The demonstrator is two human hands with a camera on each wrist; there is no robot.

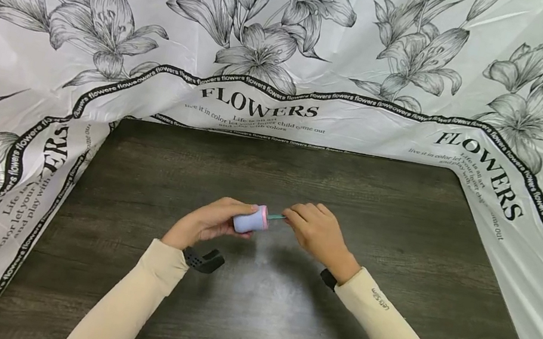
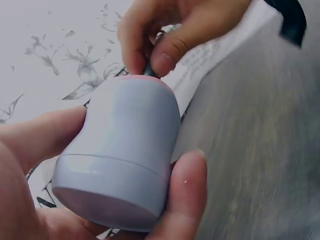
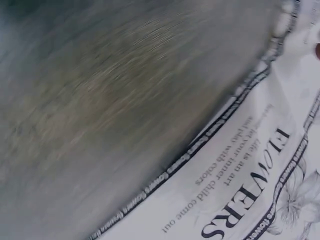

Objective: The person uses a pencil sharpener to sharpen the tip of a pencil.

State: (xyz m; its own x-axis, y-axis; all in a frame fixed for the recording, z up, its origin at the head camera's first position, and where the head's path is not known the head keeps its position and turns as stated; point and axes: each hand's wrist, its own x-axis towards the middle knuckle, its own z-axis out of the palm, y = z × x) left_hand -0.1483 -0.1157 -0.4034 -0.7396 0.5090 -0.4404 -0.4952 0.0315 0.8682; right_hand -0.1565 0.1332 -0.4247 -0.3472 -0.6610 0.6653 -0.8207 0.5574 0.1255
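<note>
My left hand (image 1: 213, 221) grips a small lavender container with a pink rim (image 1: 249, 221) above the middle of the dark table. The container lies tilted on its side, its pink end facing right. In the left wrist view, its smooth base (image 2: 107, 207) faces the camera, with thumb and fingers around its sides. My right hand (image 1: 317, 232) pinches a thin teal strip (image 1: 276, 217) that extends from the pink end. Up close, the right fingertips (image 2: 164, 64) are right at the pink rim. What the strip is, I cannot tell.
The dark wood-grain table (image 1: 405, 217) lies beneath both hands. Behind it and along its sides hangs a white cloth (image 1: 365, 131) printed with grey flowers and lettering. Black bands (image 1: 205, 259) sit at both wrists. The right wrist view shows mostly blurred tabletop and cloth.
</note>
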